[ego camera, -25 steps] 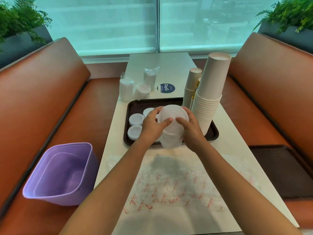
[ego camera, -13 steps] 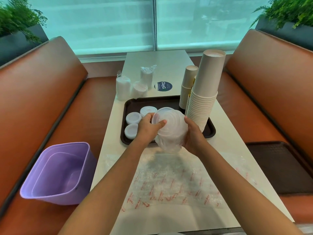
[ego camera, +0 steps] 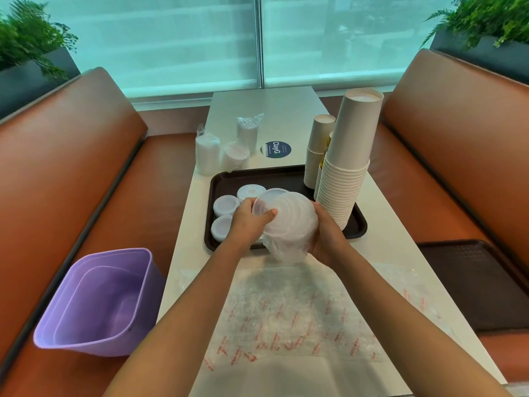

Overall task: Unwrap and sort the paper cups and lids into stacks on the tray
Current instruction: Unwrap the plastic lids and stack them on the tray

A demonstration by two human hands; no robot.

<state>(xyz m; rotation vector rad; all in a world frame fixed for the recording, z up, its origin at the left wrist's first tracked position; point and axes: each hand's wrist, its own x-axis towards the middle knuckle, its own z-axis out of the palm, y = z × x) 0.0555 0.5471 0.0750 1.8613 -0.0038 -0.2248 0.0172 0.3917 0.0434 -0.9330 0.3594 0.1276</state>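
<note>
A wrapped stack of clear lids (ego camera: 289,222) is held just above the near edge of the dark tray (ego camera: 361,224), tilted so its top lid faces up and toward the camera, probably so the thin plastic wrap can be worked off the end. The left hand (ego camera: 248,217) grips the stack's upper left rim, thumb pressed on the top lid and fingers curled behind the edge, as if peeling or pushing the wrap back. The right hand (ego camera: 325,234) cups the stack from the right and beneath, fingers wrapped round its side to steady it. Both forearms reach forward from the near edge and converge over the table.

On the tray's left part sit three short stacks of white lids (ego camera: 226,204); tall stacks of paper cups (ego camera: 347,164) stand on its right. Three more wrapped packs (ego camera: 207,152) wait on the table just beyond the tray's far left corner. Bubble wrap (ego camera: 286,316) lies flat on the near table, and a purple bin (ego camera: 97,302) sits on the left bench, likely for the discarded wrapping.
</note>
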